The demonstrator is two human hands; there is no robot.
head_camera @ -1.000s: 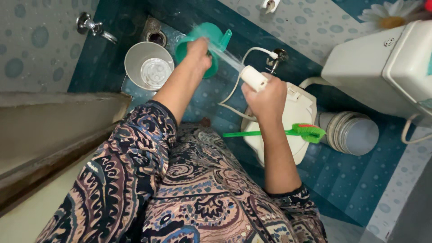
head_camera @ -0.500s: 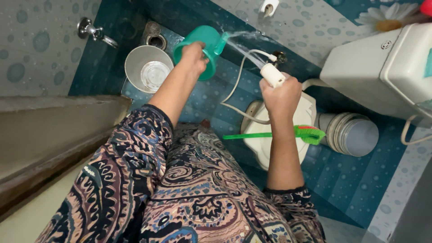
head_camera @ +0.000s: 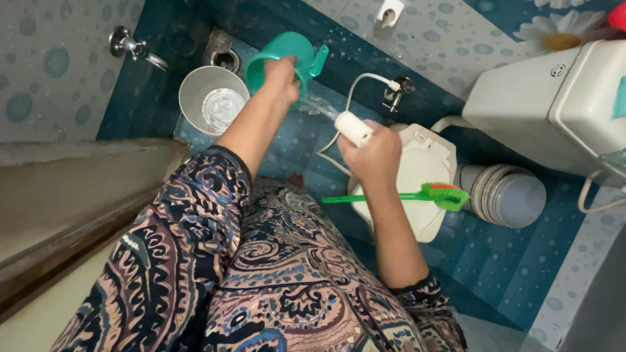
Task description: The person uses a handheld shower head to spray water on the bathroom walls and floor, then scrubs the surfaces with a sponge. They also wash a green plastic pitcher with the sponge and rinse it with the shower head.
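Clamped in the left hand [head_camera: 282, 73], a green jug [head_camera: 282, 53] is held tilted in the upper middle of the frame, above the blue tiled floor [head_camera: 515, 261]. A white spray nozzle [head_camera: 353, 128] is gripped in the closed right hand [head_camera: 372, 156], and water is being jetted from it onto the jug. Rinsing appears to be the step in hand. A steady aim and a turned jug would likely be called for next. Across the closed toilet lid [head_camera: 427, 163], right of centre, a green brush [head_camera: 417, 194] is laid; a grey bucket [head_camera: 212, 98] stands at upper left.
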